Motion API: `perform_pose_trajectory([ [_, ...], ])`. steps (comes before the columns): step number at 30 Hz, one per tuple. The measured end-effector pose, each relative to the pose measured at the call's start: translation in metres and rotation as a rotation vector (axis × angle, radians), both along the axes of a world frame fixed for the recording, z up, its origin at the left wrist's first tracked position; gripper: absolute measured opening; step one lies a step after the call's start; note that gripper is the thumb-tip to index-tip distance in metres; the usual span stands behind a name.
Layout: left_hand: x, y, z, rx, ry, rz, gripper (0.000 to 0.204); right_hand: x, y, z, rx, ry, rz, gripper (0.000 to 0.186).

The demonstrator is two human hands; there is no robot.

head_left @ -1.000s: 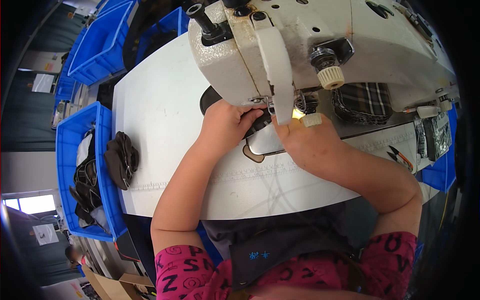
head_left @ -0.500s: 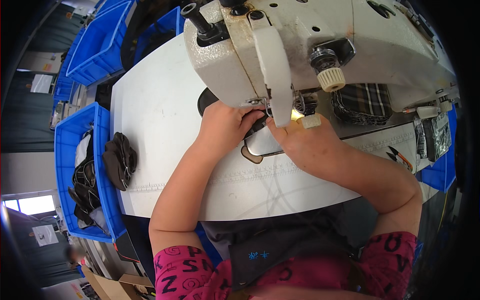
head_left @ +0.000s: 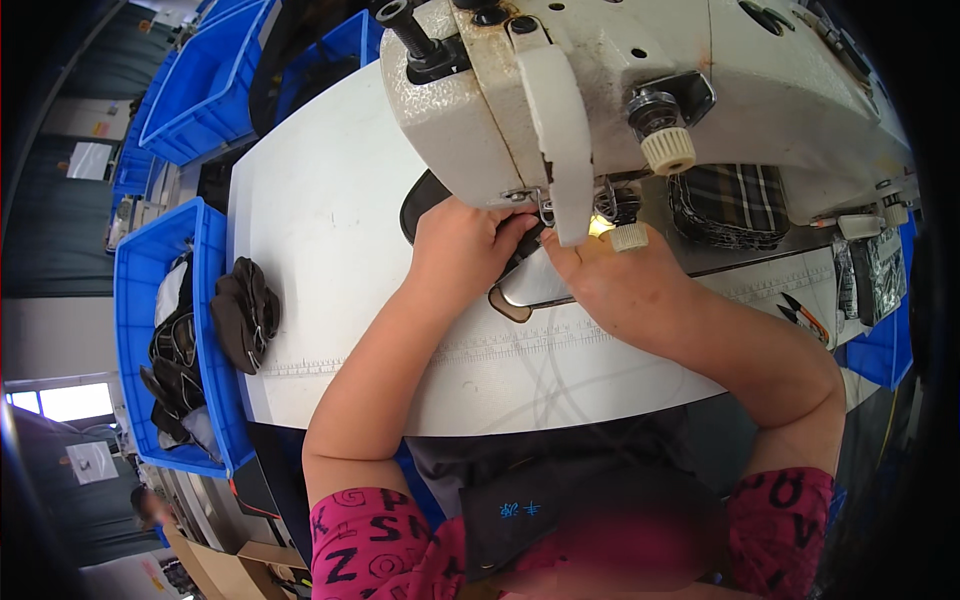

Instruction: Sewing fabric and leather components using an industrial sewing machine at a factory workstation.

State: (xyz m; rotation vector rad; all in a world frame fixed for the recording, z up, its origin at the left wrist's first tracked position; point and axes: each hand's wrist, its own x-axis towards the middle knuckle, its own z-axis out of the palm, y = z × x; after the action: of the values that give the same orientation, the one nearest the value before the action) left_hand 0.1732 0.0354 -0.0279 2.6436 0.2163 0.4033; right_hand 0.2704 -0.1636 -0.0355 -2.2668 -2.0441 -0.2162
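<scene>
L grip point(head_left: 462, 248) pinching blk, round-edged piece point(head_left: 422, 203), mostly hidden — R grip point(head_left: 618, 280) close by, can't tell if holding.

My short sleeves point(head_left: 370, 545) are magenta, printed with black letters, some solid, some outlined. I wear a dark apron point(head_left: 488, 540) bearing a small blue marking point(head_left: 520, 509); hands point(head_left: 452, 250) bare.
</scene>
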Motion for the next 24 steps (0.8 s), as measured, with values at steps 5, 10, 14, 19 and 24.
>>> perform_pose_trajectory([
  [5,-0.009,-0.002,0.012,0.036,0.105,-0.025,0.024,0.003,0.0,0.0,0.08,0.019,0.004,0.055],
  [10,-0.024,0.003,0.025,0.02,0.127,-0.148,0.043,0.004,0.0,-0.004,0.098,0.058,0.02,0.058],
  [14,-0.022,-0.004,0.031,0.09,0.148,-0.069,0.032,0.004,0.0,0.005,0.006,0.083,-0.011,0.055],
  [19,-0.021,0.0,0.024,-0.078,0.093,-0.01,0.021,0.005,0.0,0.007,0.081,0.109,0.024,0.053],
  [24,-0.022,-0.003,0.031,-0.142,0.123,-0.08,0.025,0.003,0.0,0.004,-0.017,0.166,0.039,0.048],
])
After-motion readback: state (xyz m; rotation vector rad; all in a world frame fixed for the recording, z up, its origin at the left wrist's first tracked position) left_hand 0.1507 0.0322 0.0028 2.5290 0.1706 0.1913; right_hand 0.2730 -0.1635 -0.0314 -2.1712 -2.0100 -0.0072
